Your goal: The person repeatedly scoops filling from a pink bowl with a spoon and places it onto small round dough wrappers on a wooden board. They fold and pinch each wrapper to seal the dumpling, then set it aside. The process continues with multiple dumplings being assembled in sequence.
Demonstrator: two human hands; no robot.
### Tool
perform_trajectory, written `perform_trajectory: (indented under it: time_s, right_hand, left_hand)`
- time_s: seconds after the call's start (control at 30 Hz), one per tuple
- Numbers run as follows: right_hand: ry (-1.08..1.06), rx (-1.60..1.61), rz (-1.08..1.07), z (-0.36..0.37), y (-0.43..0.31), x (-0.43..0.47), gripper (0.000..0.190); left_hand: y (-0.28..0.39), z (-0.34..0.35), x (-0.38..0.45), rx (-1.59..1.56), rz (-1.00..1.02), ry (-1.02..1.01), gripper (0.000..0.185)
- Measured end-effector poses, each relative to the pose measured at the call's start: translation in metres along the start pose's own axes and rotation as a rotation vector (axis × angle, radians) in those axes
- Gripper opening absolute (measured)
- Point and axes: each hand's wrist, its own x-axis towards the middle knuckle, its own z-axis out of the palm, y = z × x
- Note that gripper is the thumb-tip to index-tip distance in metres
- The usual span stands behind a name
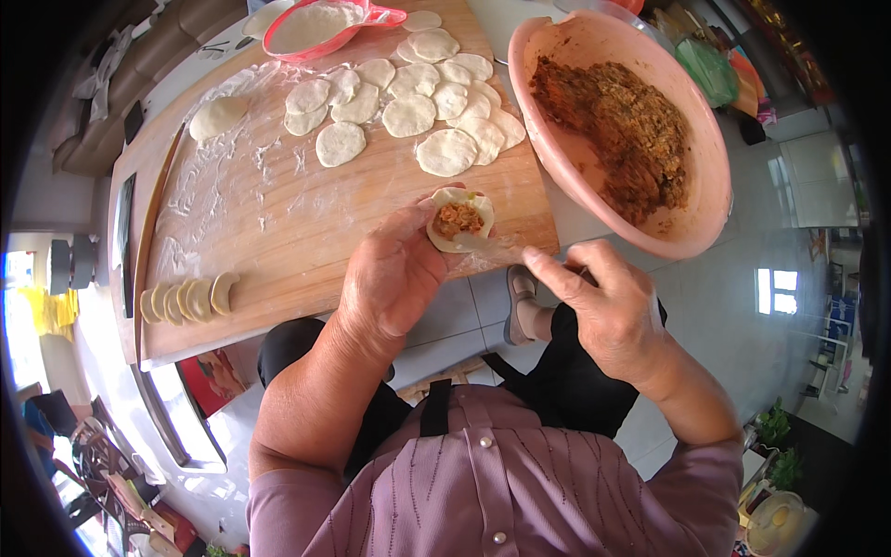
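Observation:
In my left hand lies a round dough wrapper, cupped in the fingers with a mound of minced filling at its middle. My right hand grips a thin, pale spreading tool, its tip touching the near side of the filling; the picture does not settle its exact kind. Past my hands, several flat dough wrappers lie partly overlapping on a floured wooden board. To the right, a large pink basin holds more brown filling.
Folded dumplings stand in a row at the board's left corner. A dough lump sits farther back, near a red-rimmed container of flour. A long, thin wooden stick lies along the left edge. Tiled floor shows below the board.

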Motion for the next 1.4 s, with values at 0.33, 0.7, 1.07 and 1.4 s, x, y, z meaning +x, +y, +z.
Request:
perform_trajectory:
  time_s: [0.33, 0.7, 1.07, 1.4]
  right_hand:
    - [-0.264, 0.472, 0.282, -0.028, 0.023, 0.004, 0.037]
    - [-0.152, -0.495, 0.745, -0.104, 0.127, -0.017, 0.025]
    - [-0.218, 0.006, 0.971, -0.088, 0.165, -0.007, 0.025]
    - [-0.096, 0.715, 1.038, -0.100, 0.165, -0.006, 0.031]
  left_hand:
    - [-0.008, -0.003, 0.003, 0.020, -0.100, -0.142, 0.046]
    - [-0.008, -0.002, 0.005, 0.042, -0.056, -0.012, 0.043]
    - [-0.010, -0.003, 0.008, 0.104, -0.060, 0.035, 0.046]
    - [-0.010, -0.005, 0.013, 0.076, -0.067, 0.052, 0.043]
